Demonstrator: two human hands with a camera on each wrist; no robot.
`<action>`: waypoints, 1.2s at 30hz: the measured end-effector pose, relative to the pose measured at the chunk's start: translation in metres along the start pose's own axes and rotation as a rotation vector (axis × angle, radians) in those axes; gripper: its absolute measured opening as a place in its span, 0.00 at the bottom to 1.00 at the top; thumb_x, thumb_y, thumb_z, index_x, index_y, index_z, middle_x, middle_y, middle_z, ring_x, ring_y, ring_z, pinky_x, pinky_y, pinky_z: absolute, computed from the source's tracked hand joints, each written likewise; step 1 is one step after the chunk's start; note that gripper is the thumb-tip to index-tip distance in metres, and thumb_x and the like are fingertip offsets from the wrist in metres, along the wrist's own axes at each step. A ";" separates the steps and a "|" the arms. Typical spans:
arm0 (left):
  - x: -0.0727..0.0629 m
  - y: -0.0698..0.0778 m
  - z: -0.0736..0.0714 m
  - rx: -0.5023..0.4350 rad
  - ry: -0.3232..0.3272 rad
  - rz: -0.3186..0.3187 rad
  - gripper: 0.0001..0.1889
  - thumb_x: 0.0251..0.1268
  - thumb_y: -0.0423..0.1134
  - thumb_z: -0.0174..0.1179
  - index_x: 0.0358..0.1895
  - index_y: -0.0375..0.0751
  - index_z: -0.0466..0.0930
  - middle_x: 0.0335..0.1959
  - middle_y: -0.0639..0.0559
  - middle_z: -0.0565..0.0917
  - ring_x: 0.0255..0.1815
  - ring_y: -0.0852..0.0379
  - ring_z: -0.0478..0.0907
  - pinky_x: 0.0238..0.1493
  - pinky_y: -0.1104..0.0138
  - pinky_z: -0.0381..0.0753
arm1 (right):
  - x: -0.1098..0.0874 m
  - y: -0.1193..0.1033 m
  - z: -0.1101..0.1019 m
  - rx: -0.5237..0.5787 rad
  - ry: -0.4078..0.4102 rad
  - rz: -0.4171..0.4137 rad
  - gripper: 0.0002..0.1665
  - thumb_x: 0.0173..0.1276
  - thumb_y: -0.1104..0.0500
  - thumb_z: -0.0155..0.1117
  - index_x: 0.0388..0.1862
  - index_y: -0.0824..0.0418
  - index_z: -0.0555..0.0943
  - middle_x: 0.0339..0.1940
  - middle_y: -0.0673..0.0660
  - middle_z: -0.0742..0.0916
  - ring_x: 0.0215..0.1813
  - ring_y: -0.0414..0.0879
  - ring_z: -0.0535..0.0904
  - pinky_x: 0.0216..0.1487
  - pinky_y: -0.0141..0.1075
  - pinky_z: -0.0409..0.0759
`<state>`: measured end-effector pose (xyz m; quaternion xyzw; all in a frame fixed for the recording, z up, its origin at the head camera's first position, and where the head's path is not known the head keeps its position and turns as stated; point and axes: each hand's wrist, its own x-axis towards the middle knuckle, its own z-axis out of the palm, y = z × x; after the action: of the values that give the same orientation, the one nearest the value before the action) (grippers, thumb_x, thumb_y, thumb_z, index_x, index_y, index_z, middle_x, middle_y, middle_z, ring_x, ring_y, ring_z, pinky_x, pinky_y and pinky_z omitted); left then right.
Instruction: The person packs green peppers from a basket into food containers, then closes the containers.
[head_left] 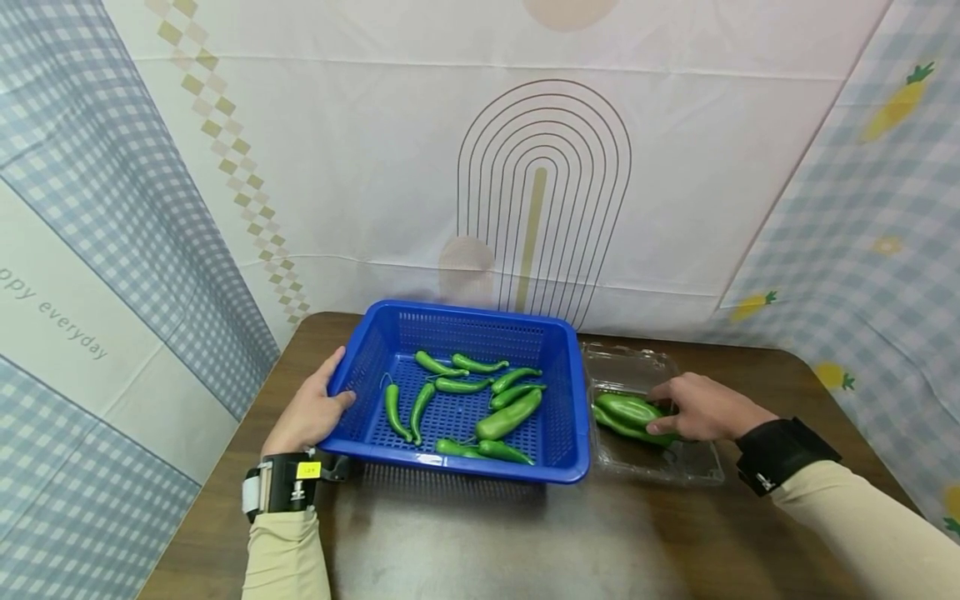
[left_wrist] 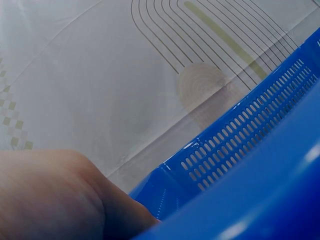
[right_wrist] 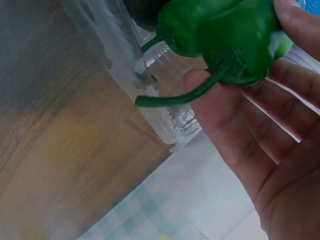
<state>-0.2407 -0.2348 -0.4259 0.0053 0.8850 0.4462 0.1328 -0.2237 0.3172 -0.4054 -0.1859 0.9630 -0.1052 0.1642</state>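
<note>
A blue plastic basket point(head_left: 457, 467) with slotted walls stands on the table, holding several slim green chili peppers point(head_left: 463, 386) and one thicker green pepper point(head_left: 510, 414). My left hand point(head_left: 311, 408) grips its left rim, thumb over the inner side; the left wrist view has that hand point(left_wrist: 55, 195) beside the blue wall. To the right of the basket, my right hand point(head_left: 705, 407) holds a large green pepper point(right_wrist: 240, 40) between thumb and fingers, its long curved stem pointing outward. Another green pepper point(right_wrist: 180, 30) lies against it, over a clear plastic clamshell box point(head_left: 660, 477).
The brown wooden table point(head_left: 585, 542) runs under everything, with a shiny patch at its front. A white patterned cloth point(head_left: 375, 167) hangs right behind the table. Checked blue cloths hang at the left and right sides. The box's clear lid point(head_left: 630, 360) lies folded back behind it.
</note>
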 end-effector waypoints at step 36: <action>0.000 0.000 0.000 0.004 0.001 0.011 0.41 0.81 0.35 0.47 0.87 0.49 0.32 0.85 0.29 0.47 0.76 0.27 0.62 0.72 0.31 0.64 | 0.008 0.002 0.001 0.036 -0.040 0.011 0.36 0.72 0.41 0.68 0.63 0.71 0.82 0.55 0.65 0.90 0.49 0.51 0.89 0.51 0.53 0.86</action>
<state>-0.2406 -0.2351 -0.4255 0.0102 0.8859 0.4452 0.1298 -0.2309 0.3159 -0.4089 -0.1797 0.9585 -0.1179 0.1871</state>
